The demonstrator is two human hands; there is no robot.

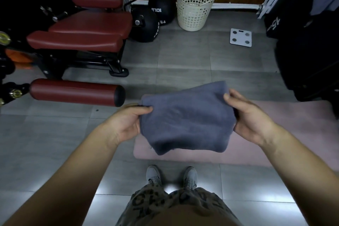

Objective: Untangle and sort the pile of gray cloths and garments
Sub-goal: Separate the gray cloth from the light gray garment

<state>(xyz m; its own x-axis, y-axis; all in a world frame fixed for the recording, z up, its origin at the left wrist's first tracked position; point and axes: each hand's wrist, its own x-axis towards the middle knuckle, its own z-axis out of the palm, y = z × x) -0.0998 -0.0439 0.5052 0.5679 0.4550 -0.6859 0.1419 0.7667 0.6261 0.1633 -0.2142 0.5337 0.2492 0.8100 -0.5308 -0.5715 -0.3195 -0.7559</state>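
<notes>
A folded gray cloth (187, 119) hangs in the air at the centre of view, over a pink mat (275, 152) on the floor. The left hand (126, 123) pinches its 9 o'clock edge, thumb on top. The right hand (251, 121) grips the 3 o'clock edge the same way, so both sets of fingers are closed on fabric. If either pinch loosens, the fold could slip open, since the lower layers sag free at 6 o'clock. The fingers under the cloth are hidden, no pile shows, and whether the basket (195, 3) at 12 o'clock holds anything is hard to tell.
</notes>
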